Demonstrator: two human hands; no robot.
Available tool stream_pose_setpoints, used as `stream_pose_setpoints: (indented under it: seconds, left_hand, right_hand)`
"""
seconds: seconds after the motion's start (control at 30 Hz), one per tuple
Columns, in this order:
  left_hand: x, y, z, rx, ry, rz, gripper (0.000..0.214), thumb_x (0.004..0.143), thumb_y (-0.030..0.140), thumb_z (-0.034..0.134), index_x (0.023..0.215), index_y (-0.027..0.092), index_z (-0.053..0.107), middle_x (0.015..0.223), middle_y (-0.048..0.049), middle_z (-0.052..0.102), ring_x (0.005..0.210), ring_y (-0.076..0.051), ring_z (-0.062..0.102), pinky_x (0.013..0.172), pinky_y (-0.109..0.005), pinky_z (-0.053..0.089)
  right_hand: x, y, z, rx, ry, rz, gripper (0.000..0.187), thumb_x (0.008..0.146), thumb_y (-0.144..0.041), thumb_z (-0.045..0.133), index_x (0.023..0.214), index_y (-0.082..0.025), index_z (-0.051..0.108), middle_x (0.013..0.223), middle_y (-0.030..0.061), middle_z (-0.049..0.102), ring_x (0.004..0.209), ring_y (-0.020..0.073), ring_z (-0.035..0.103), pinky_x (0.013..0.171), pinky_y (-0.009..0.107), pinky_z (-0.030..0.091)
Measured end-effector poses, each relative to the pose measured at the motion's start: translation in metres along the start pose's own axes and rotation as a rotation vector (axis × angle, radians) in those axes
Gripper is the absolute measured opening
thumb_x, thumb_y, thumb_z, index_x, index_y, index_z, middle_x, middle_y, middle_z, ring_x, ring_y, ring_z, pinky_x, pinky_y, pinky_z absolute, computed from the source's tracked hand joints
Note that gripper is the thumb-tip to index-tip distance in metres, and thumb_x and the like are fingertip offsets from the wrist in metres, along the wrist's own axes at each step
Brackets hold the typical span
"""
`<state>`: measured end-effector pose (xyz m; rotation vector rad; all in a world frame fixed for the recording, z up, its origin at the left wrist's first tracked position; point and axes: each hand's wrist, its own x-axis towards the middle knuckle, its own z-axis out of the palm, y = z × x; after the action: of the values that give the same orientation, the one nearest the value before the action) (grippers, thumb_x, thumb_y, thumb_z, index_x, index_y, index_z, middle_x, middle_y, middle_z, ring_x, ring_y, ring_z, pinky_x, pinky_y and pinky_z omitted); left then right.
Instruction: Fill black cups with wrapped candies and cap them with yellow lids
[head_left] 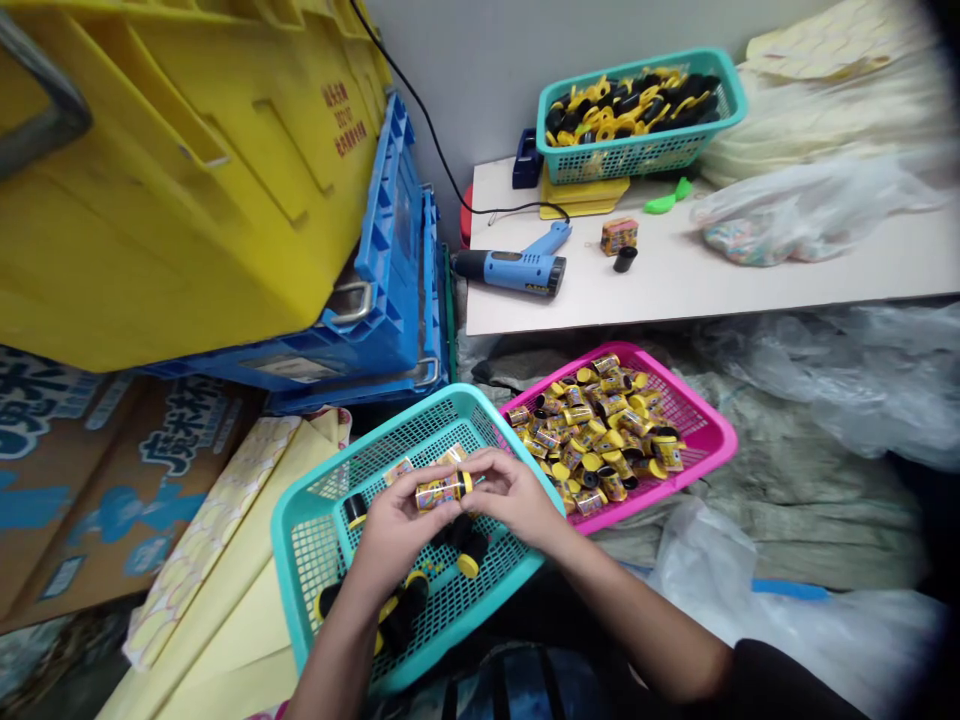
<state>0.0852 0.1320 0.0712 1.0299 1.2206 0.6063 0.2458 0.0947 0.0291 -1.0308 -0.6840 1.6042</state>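
Over a teal basket (300,500), I hold a small yellow-capped canister (438,492) with a printed label. My left hand (401,520) has its fingers and thumb around the label end. At the capped end, the fingers of my right hand (514,490) pinch the canister. Below, several black canisters with yellow caps (470,555) lie loose in the basket, partly hidden by my hands and forearms. A folded printed label (397,470) also lies there, with small coloured bits on the basket floor.
A pink basket (709,430) full of labelled canisters stands to the right. On the white table (600,300) are a blue heat gun (517,270), a small printed stack (619,236), a black cup (625,259) and a teal basket of black and yellow parts (637,150). Yellow and blue crates (382,260) rise left.
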Motion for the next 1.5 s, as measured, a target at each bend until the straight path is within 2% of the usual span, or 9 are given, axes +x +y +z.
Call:
stream_pose_setpoints:
  seconds: [0.17, 0.3, 0.57, 0.8, 1.03, 1.13, 1.23, 1.33, 1.5]
  left_hand:
    - [0.0, 0.0, 0.009, -0.106, 0.005, 0.04, 0.029, 0.057, 0.017, 0.08, 0.086, 0.018, 0.073, 0.096, -0.0057, 0.073, 0.09, -0.019, 0.068, 0.079, -0.027, 0.055]
    - [-0.001, -0.004, 0.013, -0.129, 0.013, 0.065, 0.027, 0.057, 0.016, 0.08, 0.083, 0.018, 0.073, 0.092, -0.0043, 0.073, 0.089, -0.019, 0.068, 0.08, -0.028, 0.055]
    - [-0.006, -0.014, 0.002, -0.108, 0.039, 0.101, 0.026, 0.059, 0.015, 0.079, 0.083, 0.019, 0.072, 0.092, -0.0039, 0.073, 0.091, -0.02, 0.067, 0.084, -0.031, 0.054]
    - [-0.017, -0.017, -0.012, -0.136, 0.0, 0.185, 0.026, 0.06, 0.017, 0.077, 0.085, 0.02, 0.071, 0.093, -0.0037, 0.073, 0.092, -0.02, 0.067, 0.081, -0.031, 0.055]
    - [-0.026, -0.027, -0.026, -0.008, 0.065, 0.222, 0.024, 0.063, 0.022, 0.077, 0.086, 0.02, 0.07, 0.095, -0.0052, 0.071, 0.095, -0.022, 0.065, 0.09, -0.035, 0.049]
    - [-0.029, -0.03, -0.032, -0.104, 0.001, 0.204, 0.024, 0.071, 0.028, 0.072, 0.092, 0.021, 0.063, 0.102, -0.0042, 0.066, 0.093, -0.019, 0.063, 0.083, -0.031, 0.05]
    - [-0.031, -0.03, -0.037, -0.15, -0.091, 0.166, 0.023, 0.081, 0.035, 0.062, 0.099, 0.022, 0.055, 0.094, -0.0018, 0.059, 0.074, -0.014, 0.058, 0.068, -0.027, 0.05]
    - [-0.031, -0.028, -0.041, -0.147, -0.168, 0.137, 0.027, 0.084, 0.042, 0.057, 0.102, 0.023, 0.051, 0.081, 0.0012, 0.053, 0.065, -0.012, 0.052, 0.064, -0.026, 0.047]
    - [-0.028, -0.032, -0.036, -0.108, -0.11, 0.103, 0.038, 0.079, 0.048, 0.062, 0.107, 0.025, 0.048, 0.107, -0.0041, 0.053, 0.097, -0.019, 0.055, 0.079, -0.027, 0.048]
  right_hand:
    - [-0.005, 0.006, 0.007, 0.334, -0.131, 0.17, 0.04, 0.084, -0.05, 0.058, 0.115, -0.024, 0.061, 0.111, 0.0066, 0.056, 0.098, 0.0179, 0.056, 0.083, 0.033, 0.045]
    - [-0.005, 0.014, 0.012, 0.411, -0.134, 0.17, 0.041, 0.08, -0.05, 0.064, 0.109, -0.02, 0.063, 0.097, 0.0056, 0.061, 0.087, 0.0155, 0.057, 0.081, 0.03, 0.044]
    - [-0.003, 0.02, 0.023, 0.369, -0.131, 0.113, 0.04, 0.078, -0.051, 0.067, 0.102, -0.02, 0.063, 0.092, 0.0034, 0.063, 0.08, 0.0137, 0.057, 0.08, 0.028, 0.043]
    - [-0.009, 0.024, 0.044, 0.417, -0.157, 0.191, 0.041, 0.082, -0.05, 0.062, 0.111, -0.021, 0.061, 0.108, 0.0057, 0.06, 0.093, 0.0157, 0.057, 0.087, 0.03, 0.042]
    - [-0.007, 0.036, 0.071, 0.453, -0.111, 0.192, 0.036, 0.075, -0.049, 0.071, 0.098, -0.023, 0.06, 0.1, 0.0012, 0.058, 0.092, 0.0129, 0.056, 0.085, 0.025, 0.042]
    - [-0.004, 0.033, 0.069, 0.385, -0.16, 0.214, 0.045, 0.081, -0.058, 0.058, 0.109, -0.022, 0.058, 0.108, 0.0047, 0.056, 0.089, 0.015, 0.055, 0.078, 0.027, 0.045]
    - [-0.004, 0.032, 0.06, 0.284, -0.233, 0.146, 0.051, 0.088, -0.06, 0.043, 0.119, -0.021, 0.054, 0.11, 0.0073, 0.056, 0.081, 0.0153, 0.055, 0.068, 0.029, 0.047]
    - [-0.01, 0.033, 0.051, 0.099, -0.251, 0.033, 0.049, 0.088, -0.056, 0.048, 0.127, -0.026, 0.047, 0.12, 0.0082, 0.052, 0.082, 0.0159, 0.057, 0.071, 0.032, 0.048]
    - [-0.024, 0.024, 0.047, -0.518, -0.127, -0.253, 0.049, 0.083, -0.037, 0.064, 0.128, -0.03, 0.047, 0.13, 0.0082, 0.048, 0.117, 0.0221, 0.049, 0.099, 0.04, 0.038]
